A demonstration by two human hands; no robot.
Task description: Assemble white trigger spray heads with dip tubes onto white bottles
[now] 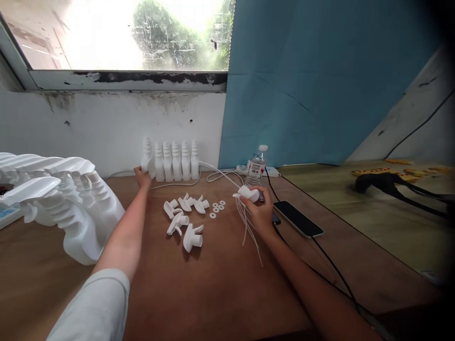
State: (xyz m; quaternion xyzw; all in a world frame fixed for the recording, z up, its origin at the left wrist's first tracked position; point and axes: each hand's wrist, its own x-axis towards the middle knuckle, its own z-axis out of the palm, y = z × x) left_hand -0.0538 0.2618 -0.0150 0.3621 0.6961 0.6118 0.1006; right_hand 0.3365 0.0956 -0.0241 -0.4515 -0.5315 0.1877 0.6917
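Note:
At the left end of a row by the wall, my left hand point(143, 179) is closed around a white spray bottle point(147, 156) with a ribbed neck. Beside it, several more white bottles point(176, 163) stand upright. On the right, my right hand point(262, 213) grips a white trigger spray head point(249, 192). Thin white tubes point(244, 222) hang or lie just below that head; I cannot tell whether one is joined to it. Between my hands lie several white trigger spray heads point(193, 238) and several small white rings point(216, 209).
A large stack of white bottles point(83, 213) fills the left side of the brown table point(213, 293). Past my right hand are a clear water bottle point(256, 168), a phone point(298, 218) with a black cable, and a white power strip point(272, 171). A blue curtain point(302, 85) hangs behind.

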